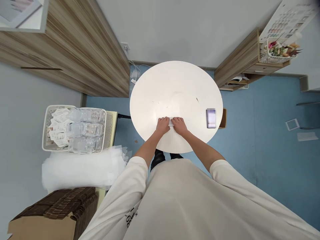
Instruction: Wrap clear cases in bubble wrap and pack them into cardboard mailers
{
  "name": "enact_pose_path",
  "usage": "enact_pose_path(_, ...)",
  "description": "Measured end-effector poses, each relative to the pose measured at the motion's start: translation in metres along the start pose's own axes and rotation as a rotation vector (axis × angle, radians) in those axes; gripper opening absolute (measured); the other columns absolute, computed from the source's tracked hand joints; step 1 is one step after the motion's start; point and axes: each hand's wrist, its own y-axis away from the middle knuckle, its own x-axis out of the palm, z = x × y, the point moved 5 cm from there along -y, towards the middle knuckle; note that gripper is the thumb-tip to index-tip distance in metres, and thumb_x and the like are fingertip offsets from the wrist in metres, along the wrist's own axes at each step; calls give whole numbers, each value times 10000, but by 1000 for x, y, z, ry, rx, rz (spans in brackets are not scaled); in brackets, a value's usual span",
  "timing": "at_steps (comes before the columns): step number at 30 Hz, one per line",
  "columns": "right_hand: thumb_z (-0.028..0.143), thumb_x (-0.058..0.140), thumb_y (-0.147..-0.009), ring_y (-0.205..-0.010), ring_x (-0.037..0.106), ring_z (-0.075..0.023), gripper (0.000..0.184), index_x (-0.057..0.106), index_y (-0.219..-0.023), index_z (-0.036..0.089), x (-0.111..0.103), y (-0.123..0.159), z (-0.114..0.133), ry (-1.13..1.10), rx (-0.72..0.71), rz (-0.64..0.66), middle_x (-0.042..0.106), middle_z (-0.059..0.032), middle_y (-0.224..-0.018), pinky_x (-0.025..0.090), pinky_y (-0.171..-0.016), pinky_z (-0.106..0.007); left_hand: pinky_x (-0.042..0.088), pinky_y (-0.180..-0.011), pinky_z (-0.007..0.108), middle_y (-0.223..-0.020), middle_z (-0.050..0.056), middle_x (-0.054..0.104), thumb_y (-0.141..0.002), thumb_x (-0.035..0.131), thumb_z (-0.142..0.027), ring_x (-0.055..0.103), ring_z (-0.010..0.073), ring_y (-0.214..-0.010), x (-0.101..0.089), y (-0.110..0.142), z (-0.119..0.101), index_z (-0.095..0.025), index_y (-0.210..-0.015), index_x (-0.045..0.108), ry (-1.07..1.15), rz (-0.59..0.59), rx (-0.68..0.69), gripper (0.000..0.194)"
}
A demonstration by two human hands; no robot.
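Hands of the person are together near the front edge of a round white desk (150, 100). The left hand (162, 126) and the right hand (180, 126) lie palm down, and their fingers bend over a small folded white piece (171, 123), so both hands are closed on it from two sides. I cannot tell if this piece is paper or thin plastic, because the hands cover most of it. On the right part of the desk, well apart from the hands, lies a flat rectangular object (211, 118), but it is too blurred to say what it is. Left of the desk stands a white plastic basket (47, 128). Inside this basket, three clear plastic packages (86, 128) lie side by side, and printed paper cards (58, 126) are at their left side, partly under them. Just below the basket is a big pile of soft white packing material (80, 170), and near the lower corner is a cardboard box (50, 218) with dark brown sheets on it. At the upper right, a wooden shelf (237, 63) carries a white wire basket (275, 51), and this one holds artificial flowers and leaves.
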Motion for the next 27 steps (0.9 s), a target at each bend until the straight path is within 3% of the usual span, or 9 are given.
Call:
enact_pose_path(7, 57, 468, -856, -1131, 509, -319, 406, 604, -1223, 164, -9, -6, 1, 25, -63, -31, 639, -151, -1198, 263, -1078, -458, 324, -994, 445, -1261, 121, 626, -838, 609, -223, 527, 314, -1177, -3, 4, 4, -200, -1270, 456, 79, 19, -47, 459)
enact_pose_path(14, 153, 486, -903, -1084, 567, -309, 253, 633, -1107, 177, -18, 18, 13, 20, -113, 37, 685, -139, -1132, 268, -1068, -450, 337, -983, 442, -1228, 115, 627, -928, 473, -166, 545, 294, -1165, -2, 34, -9, -210, -1222, 487, 105, 90, -65, 298)
enact_pose_path(19, 185, 477, -929, -1084, 588, -305, 243, 632, -1117, 188, -16, 43, 22, 17, -96, 99, 699, -136, -1133, 266, -1059, -440, 365, -978, 410, -1297, 116, 564, -963, 447, -197, 595, 260, -1126, 4, 56, -18, -215, -1220, 511, 125, 111, -52, 265)
enact_pose_path(27, 187, 454, -953, -1010, 612, -293, 268, 598, -1178, 165, -20, 48, 24, -7, -63, 160, 722, -129, -1033, 306, -1008, -409, 354, -1051, 426, -1140, 82, 662, -981, 398, -180, 642, 232, -1042, -1, 62, -18, -211, -1174, 528, 150, 122, -9, 234)
